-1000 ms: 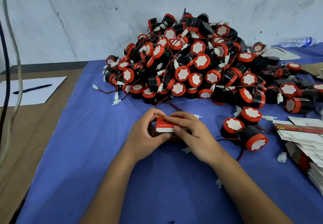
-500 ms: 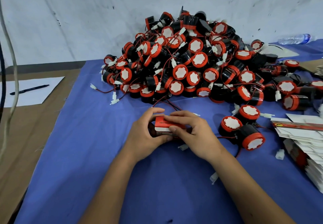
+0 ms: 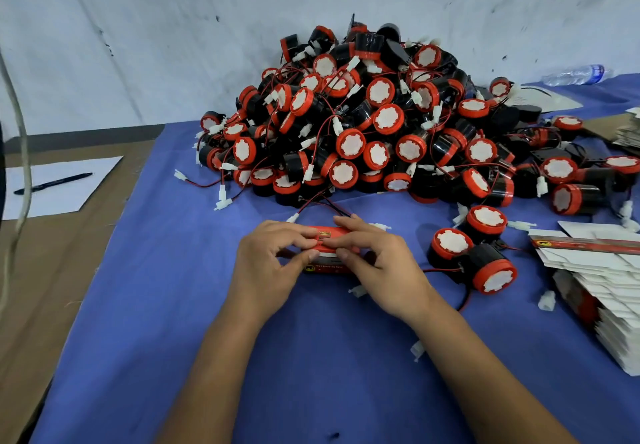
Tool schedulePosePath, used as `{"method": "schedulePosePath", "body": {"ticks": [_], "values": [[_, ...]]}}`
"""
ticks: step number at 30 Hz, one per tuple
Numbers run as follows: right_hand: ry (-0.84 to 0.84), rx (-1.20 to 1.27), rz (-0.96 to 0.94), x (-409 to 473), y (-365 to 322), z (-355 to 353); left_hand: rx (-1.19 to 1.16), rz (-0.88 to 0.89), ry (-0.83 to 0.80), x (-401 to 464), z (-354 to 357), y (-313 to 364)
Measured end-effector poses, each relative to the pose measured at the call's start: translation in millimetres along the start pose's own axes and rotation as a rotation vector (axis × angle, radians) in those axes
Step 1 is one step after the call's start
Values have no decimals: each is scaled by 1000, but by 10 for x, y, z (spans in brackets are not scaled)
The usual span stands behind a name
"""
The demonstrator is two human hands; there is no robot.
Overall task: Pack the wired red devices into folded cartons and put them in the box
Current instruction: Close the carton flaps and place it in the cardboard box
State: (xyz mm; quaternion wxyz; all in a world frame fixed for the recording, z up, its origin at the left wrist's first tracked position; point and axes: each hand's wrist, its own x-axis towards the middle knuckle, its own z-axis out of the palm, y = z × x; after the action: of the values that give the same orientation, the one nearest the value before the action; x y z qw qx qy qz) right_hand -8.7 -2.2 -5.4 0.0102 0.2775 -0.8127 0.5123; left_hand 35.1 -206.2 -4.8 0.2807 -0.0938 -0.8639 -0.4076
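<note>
At the far left a black pen (image 3: 52, 183) lies on a white sheet of paper (image 3: 65, 185) on the brown part of the counter (image 3: 52, 270), beside the blue cloth (image 3: 173, 305) that covers the rest. In the middle, the left hand (image 3: 266, 267) and the right hand (image 3: 381, 263) both grasp a small red carton (image 3: 329, 263) resting on the cloth, fingers curled over its top flap and thumbs pinching its front edge (whatever is inside is hidden). Just behind them rises a big pile of red devices (image 3: 381, 125), wires and white plugs tangled through it. Three loose devices (image 3: 478, 253) lie near the right hand. At the right edge sits a fanned stack of flat cartons (image 3: 606, 288).
</note>
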Motion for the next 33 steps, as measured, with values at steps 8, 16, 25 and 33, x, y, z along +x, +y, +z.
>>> {"method": "schedulePosePath", "body": {"ticks": [8, 16, 25, 33], "values": [[80, -387, -260, -52, -24, 10, 182, 179, -25, -31, 4, 134], [-92, -479, -213, -223, 22, -86, 265, 220, -22, -70, 39, 106], [-127, -526, -151, 201, -235, -12, 208, 58, 35, -96, 218, 89], [-133, -718, -125, 219, -553, -206, 246, -127, -129, 123, 186, 429]]}}
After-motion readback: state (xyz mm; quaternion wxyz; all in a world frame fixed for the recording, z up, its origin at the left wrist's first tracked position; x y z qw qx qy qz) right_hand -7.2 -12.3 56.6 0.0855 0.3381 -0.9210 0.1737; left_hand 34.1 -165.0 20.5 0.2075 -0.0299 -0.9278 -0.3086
